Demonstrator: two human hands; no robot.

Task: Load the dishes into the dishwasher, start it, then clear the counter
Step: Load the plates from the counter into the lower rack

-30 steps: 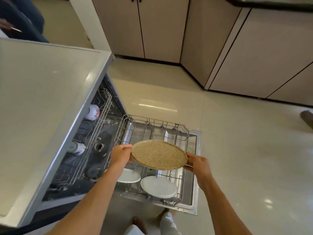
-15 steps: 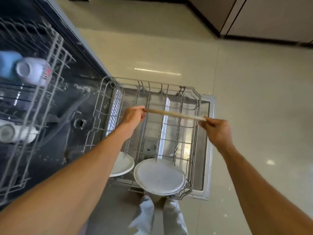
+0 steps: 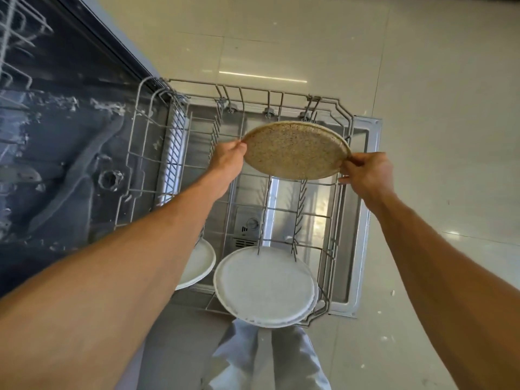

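Note:
I hold a round speckled tan plate (image 3: pixel 295 150) tilted above the far half of the pulled-out lower rack (image 3: pixel 135 153). My left hand (image 3: pixel 228 161) grips its left rim and my right hand (image 3: pixel 368 173) grips its right rim. A large white plate (image 3: pixel 264 285) leans in the near end of the rack, with another white plate's edge just behind it. A smaller white plate (image 3: pixel 197 266) sits to its left, partly hidden by my left forearm. Rows of upright tines (image 3: pixel 298 218) stand below the held plate.
The open dishwasher door (image 3: pixel 363 209) lies flat under the rack. The dark tub (image 3: pixel 64 170) with its spray arm is at left, and the upper rack's (image 3: pixel 17 38) corner shows at top left. Glossy tiled floor (image 3: pixel 436 94) lies beyond. My legs (image 3: pixel 267 358) are at the bottom.
The plate has tilted from edge-on to showing its speckled face, and has moved slightly toward the rack's far right. The camera has dipped lower and closer over the rack.

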